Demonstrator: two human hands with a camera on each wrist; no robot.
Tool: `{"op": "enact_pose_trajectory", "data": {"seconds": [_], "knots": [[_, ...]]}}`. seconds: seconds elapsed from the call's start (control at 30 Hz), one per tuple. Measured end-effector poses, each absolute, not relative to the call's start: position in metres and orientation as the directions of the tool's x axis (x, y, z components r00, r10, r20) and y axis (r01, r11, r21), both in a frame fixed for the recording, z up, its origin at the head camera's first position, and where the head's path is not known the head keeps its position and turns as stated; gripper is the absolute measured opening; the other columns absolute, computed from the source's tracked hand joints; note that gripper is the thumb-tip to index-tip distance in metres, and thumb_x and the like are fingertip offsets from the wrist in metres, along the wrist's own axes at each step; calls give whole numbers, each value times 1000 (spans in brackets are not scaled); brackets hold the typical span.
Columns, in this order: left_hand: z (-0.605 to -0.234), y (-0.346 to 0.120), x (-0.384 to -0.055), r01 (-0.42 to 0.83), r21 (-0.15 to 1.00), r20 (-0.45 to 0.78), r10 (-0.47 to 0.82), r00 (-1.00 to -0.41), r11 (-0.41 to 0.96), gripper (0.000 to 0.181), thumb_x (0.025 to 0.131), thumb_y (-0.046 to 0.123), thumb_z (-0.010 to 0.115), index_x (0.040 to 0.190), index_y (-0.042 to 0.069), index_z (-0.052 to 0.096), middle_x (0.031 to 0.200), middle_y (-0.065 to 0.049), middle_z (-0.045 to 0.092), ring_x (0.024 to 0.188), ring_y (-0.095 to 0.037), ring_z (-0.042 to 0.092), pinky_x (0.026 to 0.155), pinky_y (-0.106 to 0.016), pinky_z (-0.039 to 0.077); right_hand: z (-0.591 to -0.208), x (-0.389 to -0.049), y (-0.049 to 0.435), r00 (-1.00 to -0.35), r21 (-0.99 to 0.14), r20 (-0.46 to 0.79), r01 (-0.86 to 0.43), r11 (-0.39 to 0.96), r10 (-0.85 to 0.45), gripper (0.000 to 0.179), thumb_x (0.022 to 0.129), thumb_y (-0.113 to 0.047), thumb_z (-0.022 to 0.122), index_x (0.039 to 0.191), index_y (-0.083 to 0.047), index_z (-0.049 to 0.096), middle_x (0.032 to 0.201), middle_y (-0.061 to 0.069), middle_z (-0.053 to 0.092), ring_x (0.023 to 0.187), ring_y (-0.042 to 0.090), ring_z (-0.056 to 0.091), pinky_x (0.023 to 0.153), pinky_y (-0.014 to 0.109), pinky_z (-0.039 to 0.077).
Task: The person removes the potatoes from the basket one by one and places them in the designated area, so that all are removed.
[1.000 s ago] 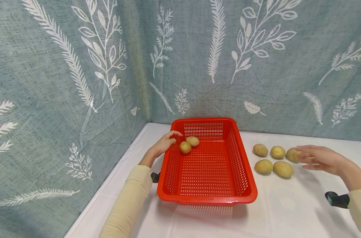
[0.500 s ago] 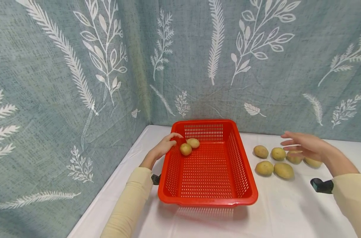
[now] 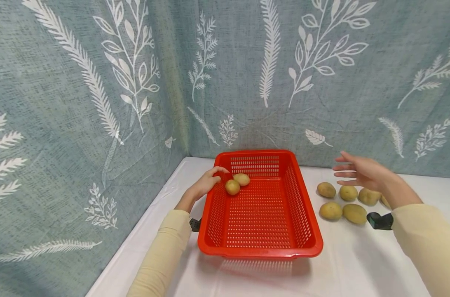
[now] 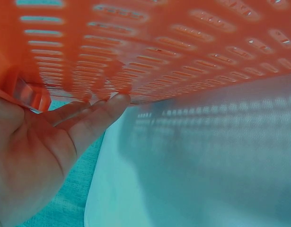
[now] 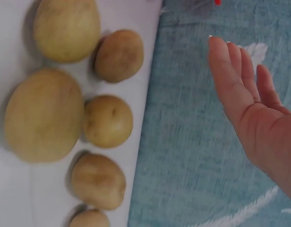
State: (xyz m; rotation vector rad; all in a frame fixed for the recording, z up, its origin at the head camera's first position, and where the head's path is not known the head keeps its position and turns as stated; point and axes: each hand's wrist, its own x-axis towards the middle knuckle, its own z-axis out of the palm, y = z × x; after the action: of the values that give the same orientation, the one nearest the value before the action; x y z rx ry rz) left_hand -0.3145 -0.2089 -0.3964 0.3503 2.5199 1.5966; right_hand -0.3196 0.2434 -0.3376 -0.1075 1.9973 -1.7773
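A: Describe surface and surroundings.

B: Desk (image 3: pixel 254 284) covered in white cloth; blue-green curtain (image 3: pixel 232 70) with white leaf prints along left and far sides. At centre, red basket (image 3: pixel 260 252) with two potatoes (image 3: pixel 232 187) inside, far left. To right of basket, six potatoes (image 3: pixel 331 210) in two rows.

A: Report grasp.

B: Right hand (image 3: pixel 367 171) raised beside far row, fingers (image 3: pixel 345 167) released, holding nothing. Left hand (image 3: pixel 202 183) at basket's left rim, fingers bent; cannot tell whether grasping it.

A: List obscured items.

B: Rightmost potato (image 3: pixel 384 201), mostly behind right wrist. Both sleeves (image 3: pixel 425 239) cut off by frame. In right wrist view, potatoes blurred; red fragment (image 5: pixel 217 2) at top edge, too small to identify.
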Motion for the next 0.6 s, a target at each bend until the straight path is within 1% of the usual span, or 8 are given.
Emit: {"op": "enact_pose_trajectory", "data": {"seconds": [0.03,0.1,0.13,0.2,0.27,0.37,0.5,0.6], "knots": [[-397,-209,-315,118,904,5,266,-964,411,40,89,-3,34,126,-3,49,117,-22,50,89,-23,49,74,-28,42,-337,-320,241,-892,-960,-278,240,147,-357,80,98,-49,34,150,4,5,109,0,54,88,8,61,90,41,47],[-397,-209,-315,111,905,0,261,-965,410,40,89,-3,34,126,-3,49,116,-21,50,88,-22,49,74,-28,42,-335,-321,235,-890,-964,-265,235,123,-370,79,98,-49,32,150,3,3,120,9,49,89,8,61,90,40,46],[-397,-209,-316,106,906,-4,259,-966,410,40,89,-3,34,126,-3,50,115,-21,50,88,-22,48,73,-28,42,-334,-322,233,-889,-966,-260,236,109,-377,78,99,-48,31,150,2,2,127,15,44,89,7,60,91,41,46],[-397,-209,-316,111,906,0,262,-965,408,40,89,-3,34,126,-3,49,114,-21,51,87,-22,49,73,-28,42,-331,-323,227,-886,-968,-251,237,83,-390,77,99,-47,30,151,1,0,141,24,28,90,7,60,92,40,45],[-398,-209,-316,116,907,4,265,-964,406,39,89,-3,34,125,-3,49,113,-20,51,87,-22,49,72,-28,42,-329,-324,222,-886,-968,-249,246,58,-391,76,99,-47,29,151,0,0,148,25,16,90,7,59,93,40,45],[-397,-208,-316,126,906,12,272,-962,404,38,90,-2,33,124,-4,49,112,-20,51,87,-23,50,72,-28,43,-326,-325,213,-888,-966,-247,258,24,-388,76,99,-48,29,152,-3,-1,151,24,10,99,12,54,96,40,42],[-397,-208,-315,118,905,5,270,-963,408,38,90,-2,33,125,-3,49,114,-22,50,87,-24,50,72,-28,43,-323,-326,201,-894,-958,-247,284,-45,-374,74,99,-47,28,152,-5,-2,153,24,6,125,31,35,100,42,38],[-398,-208,-315,112,905,-1,267,-964,410,39,90,-2,33,126,-3,49,116,-24,49,88,-25,49,72,-28,43,-321,-327,191,-895,-949,-248,301,-92,-371,72,100,-45,27,152,-5,-3,154,24,3,136,36,17,101,42,36]]}}
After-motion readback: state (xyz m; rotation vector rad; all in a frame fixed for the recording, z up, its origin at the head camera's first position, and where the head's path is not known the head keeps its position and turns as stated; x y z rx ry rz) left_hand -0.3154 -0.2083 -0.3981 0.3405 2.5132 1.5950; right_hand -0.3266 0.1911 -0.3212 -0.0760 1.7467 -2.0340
